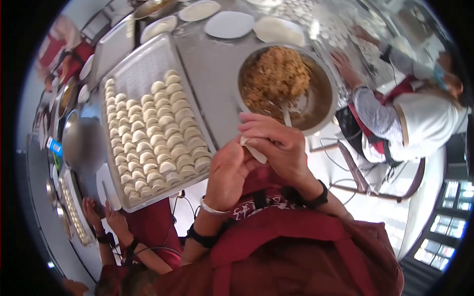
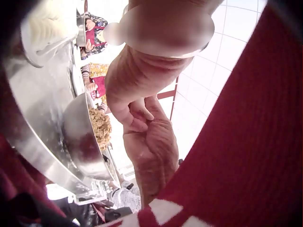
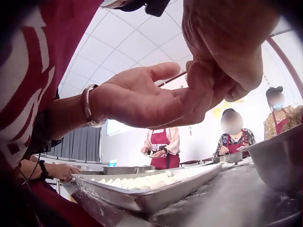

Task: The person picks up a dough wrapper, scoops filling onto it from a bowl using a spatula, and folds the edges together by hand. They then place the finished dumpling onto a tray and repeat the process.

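In the head view, a pale dumpling wrapper (image 1: 255, 151) shows between my two hands, in front of my apron. My left hand (image 1: 228, 170), with a bracelet at the wrist, holds it from the left. From the other side my right hand (image 1: 284, 148) pinches it with thumb and fingers, covering most of it. Both hands meet closely in the left wrist view, where the left hand (image 2: 142, 78) is above the right hand (image 2: 154, 142). Whether filling lies inside the wrapper I cannot tell. Fingers hide the dough in the right wrist view.
A large tray (image 1: 197, 111) with rows of shaped dumplings (image 1: 158, 128) lies at left. Beyond my hands stands a metal bowl (image 1: 323, 106) of brown filling (image 1: 284, 71) with a spoon (image 1: 287, 116). Plates (image 1: 229, 24) line the back. Other people work around the table.
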`<act>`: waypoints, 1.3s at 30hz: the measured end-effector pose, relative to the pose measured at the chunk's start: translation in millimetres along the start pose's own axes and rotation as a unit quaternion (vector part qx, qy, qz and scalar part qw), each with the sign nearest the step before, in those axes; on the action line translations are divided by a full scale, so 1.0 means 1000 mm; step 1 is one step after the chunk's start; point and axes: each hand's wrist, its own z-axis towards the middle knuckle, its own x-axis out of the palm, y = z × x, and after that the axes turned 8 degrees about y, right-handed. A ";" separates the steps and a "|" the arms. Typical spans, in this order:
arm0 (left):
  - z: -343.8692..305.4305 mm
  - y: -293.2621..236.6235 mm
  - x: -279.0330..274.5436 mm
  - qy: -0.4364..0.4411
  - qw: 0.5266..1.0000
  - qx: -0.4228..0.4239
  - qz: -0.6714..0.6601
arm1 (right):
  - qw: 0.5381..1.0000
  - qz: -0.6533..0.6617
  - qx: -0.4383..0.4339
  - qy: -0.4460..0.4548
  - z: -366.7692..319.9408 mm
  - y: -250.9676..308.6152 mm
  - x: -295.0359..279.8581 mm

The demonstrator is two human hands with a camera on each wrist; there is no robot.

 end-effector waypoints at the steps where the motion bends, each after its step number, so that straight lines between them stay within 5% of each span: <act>1: 0.000 -0.001 -0.001 0.004 1.000 -0.006 0.012 | 1.000 0.018 0.000 -0.004 -0.001 -0.002 0.000; 21: -0.001 0.011 0.000 0.002 0.997 -0.058 0.060 | 0.999 -0.016 -0.024 0.028 -0.019 -0.016 -0.007; 26: 0.003 0.010 -0.002 0.019 0.994 -0.067 0.090 | 0.996 0.067 0.044 0.039 -0.022 -0.015 -0.008; 32: 0.006 0.014 -0.005 0.009 0.991 -0.091 0.102 | 0.999 0.045 -0.018 0.023 -0.029 -0.034 -0.005; 36: 0.010 0.018 0.005 -0.032 0.993 -0.080 0.076 | 0.995 0.090 0.022 0.027 -0.028 -0.020 -0.014; 39: 0.014 0.013 0.009 0.024 0.994 -0.090 0.052 | 0.996 0.081 0.020 0.037 -0.031 -0.024 -0.020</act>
